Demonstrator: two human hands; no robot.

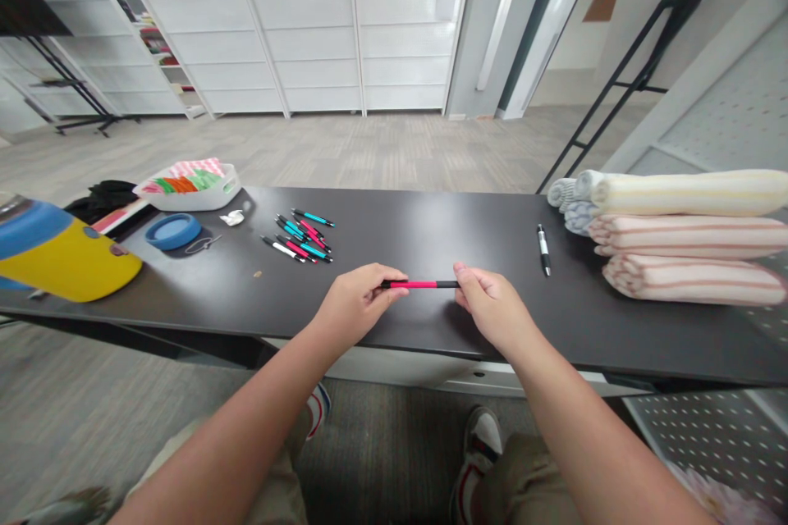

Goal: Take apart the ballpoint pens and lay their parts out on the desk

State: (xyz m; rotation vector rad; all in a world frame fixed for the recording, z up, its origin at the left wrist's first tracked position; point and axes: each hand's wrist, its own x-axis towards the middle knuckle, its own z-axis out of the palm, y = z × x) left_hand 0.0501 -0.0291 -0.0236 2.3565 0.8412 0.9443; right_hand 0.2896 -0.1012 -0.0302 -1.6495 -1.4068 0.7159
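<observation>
A pink pen with black ends [423,285] is held level just above the black table [400,238], near its front edge. My left hand [357,299] pinches the pen's left end, fingers closed. My right hand [486,303] grips the right end, fingers curled round it. A loose pile of several pink, teal and white pens [300,236] lies on the table to the left of my hands. One white and black pen [542,248] lies alone to the right.
Rolled striped towels [677,234] are stacked at the table's right end. At the left are a white basket of coloured items [190,184], a blue ring [173,230], a crumpled paper scrap [232,218] and a yellow and blue object [61,254].
</observation>
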